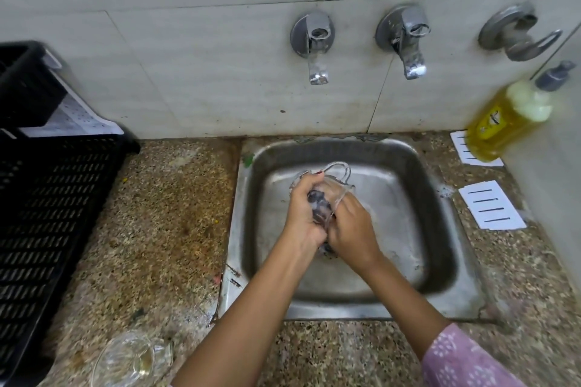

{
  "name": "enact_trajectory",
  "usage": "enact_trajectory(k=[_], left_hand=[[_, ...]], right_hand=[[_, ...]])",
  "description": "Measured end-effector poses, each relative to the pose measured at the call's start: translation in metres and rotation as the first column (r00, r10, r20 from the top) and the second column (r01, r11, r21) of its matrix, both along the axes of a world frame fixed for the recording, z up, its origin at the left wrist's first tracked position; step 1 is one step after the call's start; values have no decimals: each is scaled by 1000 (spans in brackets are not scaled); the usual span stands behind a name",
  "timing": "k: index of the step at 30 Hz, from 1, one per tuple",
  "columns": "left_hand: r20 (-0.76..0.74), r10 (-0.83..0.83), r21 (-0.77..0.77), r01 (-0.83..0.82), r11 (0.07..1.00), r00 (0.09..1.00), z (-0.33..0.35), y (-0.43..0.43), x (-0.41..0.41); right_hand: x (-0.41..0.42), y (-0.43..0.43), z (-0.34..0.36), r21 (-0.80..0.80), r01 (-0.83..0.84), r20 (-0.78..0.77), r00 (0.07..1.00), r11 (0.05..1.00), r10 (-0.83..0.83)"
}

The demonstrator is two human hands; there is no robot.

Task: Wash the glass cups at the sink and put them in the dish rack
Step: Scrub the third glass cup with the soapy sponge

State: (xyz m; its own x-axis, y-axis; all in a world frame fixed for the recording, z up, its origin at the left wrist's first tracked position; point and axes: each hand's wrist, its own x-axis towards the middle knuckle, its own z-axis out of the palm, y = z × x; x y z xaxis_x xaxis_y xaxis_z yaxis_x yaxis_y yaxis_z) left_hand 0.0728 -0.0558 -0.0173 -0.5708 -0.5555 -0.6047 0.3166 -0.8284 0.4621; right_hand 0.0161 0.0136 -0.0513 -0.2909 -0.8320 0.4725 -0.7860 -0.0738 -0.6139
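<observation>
Over the steel sink (418, 166) both hands work on one clear glass cup (341, 190) with a handle. My left hand (303, 214) grips the cup from the left side. My right hand (353, 229) comes in from the right with its fingers inside the cup, holding a dark scrubber (319, 206) that shows through the glass. A second clear glass cup (132, 360) lies on the granite counter at the lower left. The black slotted dish rack (53, 217) stands at the far left.
Three wall taps: left (314, 41), middle (407, 38), right (518, 31); no water runs. A yellow dish soap bottle (506, 116) stands right of the sink beside two white slotted trays (492, 204). A speckled granite counter (163, 229) lies between sink and rack.
</observation>
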Motion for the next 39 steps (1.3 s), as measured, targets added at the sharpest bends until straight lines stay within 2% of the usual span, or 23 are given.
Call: enact_trajectory(k=[2, 3, 4, 5, 6, 7, 8, 10, 15, 17, 19, 21, 23, 25, 27, 29, 30, 31, 32, 33, 34, 36, 39], left_hand=[[5, 6, -44, -6, 999, 1000, -3, 2, -2], [-3, 6, -60, -6, 998, 1000, -2, 3, -1], [-21, 18, -68, -19, 998, 1000, -3, 4, 0], [-53, 34, -78, -39, 996, 998, -4, 6, 0], [-85, 40, -90, -48, 995, 996, -5, 8, 1], [-101, 30, -105, -41, 994, 994, -3, 10, 2], [-101, 19, -119, -31, 992, 995, -1, 11, 3], [-76, -39, -95, 31, 995, 996, 0, 10, 2], [0, -12, 43, 12, 999, 1000, -1, 20, -4], [-6, 45, 62, -45, 997, 999, -1, 25, -6], [-11, 69, 72, -68, 995, 998, -5, 25, -5], [11, 52, 59, -53, 997, 999, -6, 24, -2], [14, 40, 13, -40, 999, 999, -9, 23, -2], [40, 45, -30, -44, 999, 998, -10, 25, -4], [45, 51, -88, -47, 995, 998, -13, 26, -6], [58, 34, -144, -25, 989, 998, -17, 26, -6], [97, 27, -168, -11, 986, 995, -21, 27, -6], [157, 29, -201, 3, 980, 987, -24, 29, -5], [193, 53, -234, -7, 972, 980, -27, 31, -3], [191, 73, -276, -17, 961, 979, -28, 34, -2], [162, 68, -330, -11, 944, 984, -26, 36, -1], [78, 29, -408, 6, 913, 997, -22, 39, 0], [-142, -57, -358, 2, 934, 988, -22, 35, 10]], right_hand=[[16, -2, 6, -20, 226, 340, 918, 974, -206], [22, -4, 14, 55, 334, 634, 717, 941, -291], [25, -9, 22, 139, 358, 884, 375, 923, -279], [26, -13, 28, 203, 325, 975, 19, 924, -221], [24, -16, 33, 221, 275, 959, -235, 936, -157], [20, -17, 37, 221, 234, 923, -363, 947, -126], [16, -18, 41, 221, 200, 905, -406, 955, -124], [10, -14, 46, 222, 183, 935, -318, 958, -155], [4, -2, 28, 293, 331, 863, 313, 897, -397], [1, 5, 19, 162, 312, 593, 728, 936, -345], [-8, 15, 11, 72, 33, 221, 974, 997, -48], [-20, 21, 9, 164, -247, -3, 968, 955, 251], [-30, 19, 8, 215, -298, -111, 939, 930, 326], [-23, 14, 7, 103, -207, -131, 967, 973, 219], [-7, 10, 3, -57, 4, 1, 1000, 998, -4], [15, 7, 7, -6, 281, 339, 903, 960, -263], [20, 4, 10, 109, 377, 595, 716, 920, -364], [22, -1, 13, 241, 396, 823, 401, 886, -403], [22, -4, 16, 332, 357, 926, 51, 873, -373], [21, -6, 17, 361, 293, 927, -213, 885, -308], [19, -7, 19, 331, 237, 892, -394, 913, -221], [15, -8, 24, 208, 230, 821, -570, 951, -42], [6, -4, 31, 135, 213, 851, -525, 968, -3]])
